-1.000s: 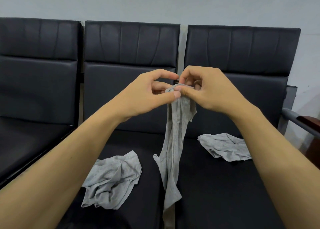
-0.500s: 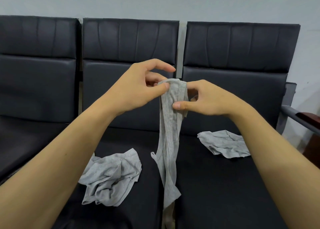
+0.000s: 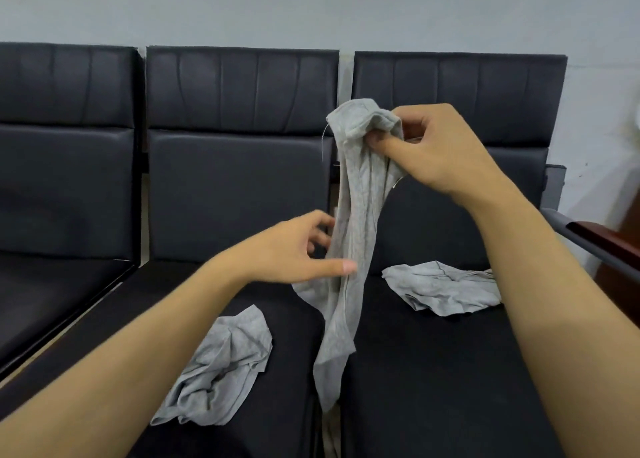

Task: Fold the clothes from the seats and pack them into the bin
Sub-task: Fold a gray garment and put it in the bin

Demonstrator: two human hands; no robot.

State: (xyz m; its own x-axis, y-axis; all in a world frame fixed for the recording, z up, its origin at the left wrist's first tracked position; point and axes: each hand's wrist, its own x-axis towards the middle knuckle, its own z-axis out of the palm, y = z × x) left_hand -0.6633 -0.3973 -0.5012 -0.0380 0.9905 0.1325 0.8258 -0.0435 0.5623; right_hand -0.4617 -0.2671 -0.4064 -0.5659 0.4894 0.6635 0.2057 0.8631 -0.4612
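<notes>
Lowered from the top of the long grey knit garment [image 3: 349, 215], the left hand [image 3: 294, 249] is now reaching toward the cloth's middle, while the right hand [image 3: 429, 149] is lifting the bunched upper end higher than half a second ago.

From the head view, the right hand is pinching the gathered top of the garment between thumb and curled fingers, in front of the gap between two black padded seats [image 3: 450, 371]. The left hand is spreading loosely, thumb extended across the hanging fabric and fingers just behind it, touching but not yet gripping. The garment's tail is dangling down between the middle and right seat cushions. A crumpled grey cloth [image 3: 221, 371] is lying on the middle seat, beside the left forearm. Another crumpled grey cloth [image 3: 443, 288] is resting on the right seat, near its backrest. A pale wall [image 3: 311, 7] is rising behind the seat row.
</notes>
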